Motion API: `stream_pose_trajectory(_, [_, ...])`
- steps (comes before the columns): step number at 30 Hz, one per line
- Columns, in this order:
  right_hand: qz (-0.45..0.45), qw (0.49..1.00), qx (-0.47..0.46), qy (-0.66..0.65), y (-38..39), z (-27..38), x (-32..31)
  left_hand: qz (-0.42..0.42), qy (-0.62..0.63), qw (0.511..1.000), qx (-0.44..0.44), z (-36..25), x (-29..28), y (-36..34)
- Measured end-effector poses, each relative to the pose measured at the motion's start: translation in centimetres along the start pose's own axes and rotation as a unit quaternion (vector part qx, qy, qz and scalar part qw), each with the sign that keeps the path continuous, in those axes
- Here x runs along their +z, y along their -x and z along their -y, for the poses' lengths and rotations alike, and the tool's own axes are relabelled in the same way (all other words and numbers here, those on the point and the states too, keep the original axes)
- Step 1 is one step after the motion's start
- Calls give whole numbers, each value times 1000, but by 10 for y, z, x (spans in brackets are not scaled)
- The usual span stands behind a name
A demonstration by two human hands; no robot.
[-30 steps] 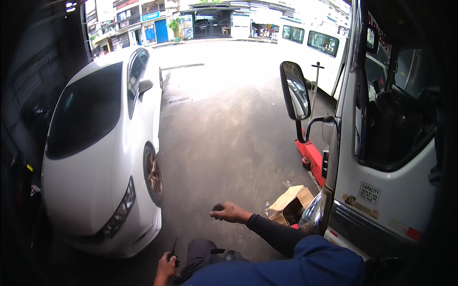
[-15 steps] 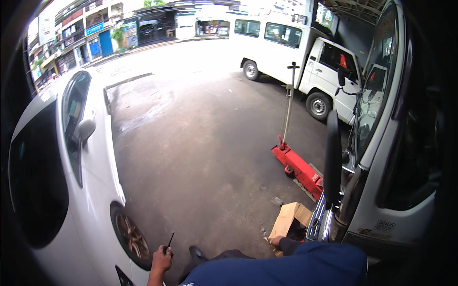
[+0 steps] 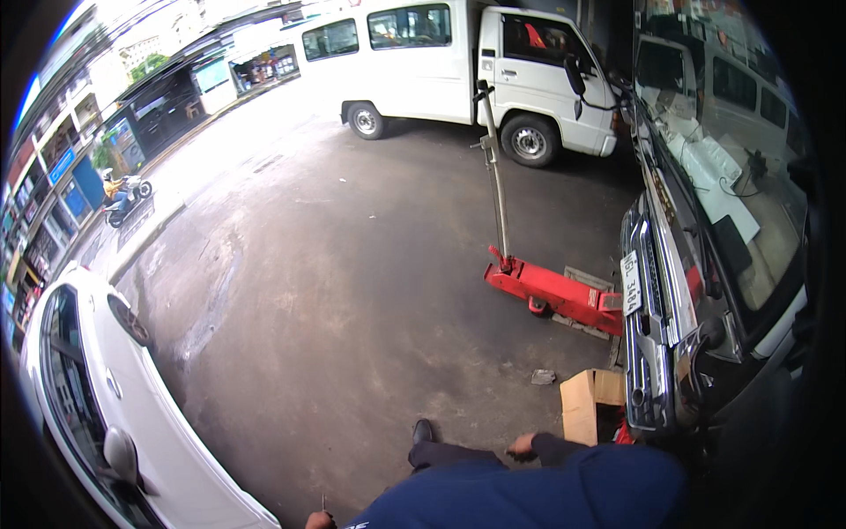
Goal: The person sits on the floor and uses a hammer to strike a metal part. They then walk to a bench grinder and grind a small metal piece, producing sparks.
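- Thin-shafted tool [image 3: 323,502], one, upright, well left of the one cardboard box [image 3: 579,407]; left hand [image 3: 319,520] low beneath it, grip clamped on it.
- Right hand [image 3: 523,444], pointing left, just left of the box; whether its grip is apart or together, I cannot tell.
- One red floor jack [image 3: 551,294], beyond the box.
- One number plate [image 3: 631,282], beyond the box: dark characters on white.

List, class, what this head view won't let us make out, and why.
In the head view:
Left hand: mostly cut off by the lower edge.
Thin object there: too small to identify.
Cardboard box: contents obscured by shadow and the blue shirt.
White car: front cut off by lower edge.
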State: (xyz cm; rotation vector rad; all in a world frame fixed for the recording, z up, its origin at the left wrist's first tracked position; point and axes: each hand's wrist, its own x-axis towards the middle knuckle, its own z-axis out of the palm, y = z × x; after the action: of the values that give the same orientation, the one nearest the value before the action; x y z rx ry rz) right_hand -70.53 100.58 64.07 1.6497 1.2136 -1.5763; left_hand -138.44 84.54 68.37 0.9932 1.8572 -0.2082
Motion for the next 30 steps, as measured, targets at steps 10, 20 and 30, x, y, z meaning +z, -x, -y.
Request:
stream_pose_trajectory(10, [-304,944,-76,-100,-38,310,-421,-22,208,978,-21,-239,-228,-227])
stream_pose_trajectory(20, [-175,978,9,-115,-103,428,-579,33,161,986,-28,-465,-517,-508])
stream_pose_trajectory(30, [-106,990,-39,84,-304,384,-697,-190,277,931,145,-861,-850,-793])
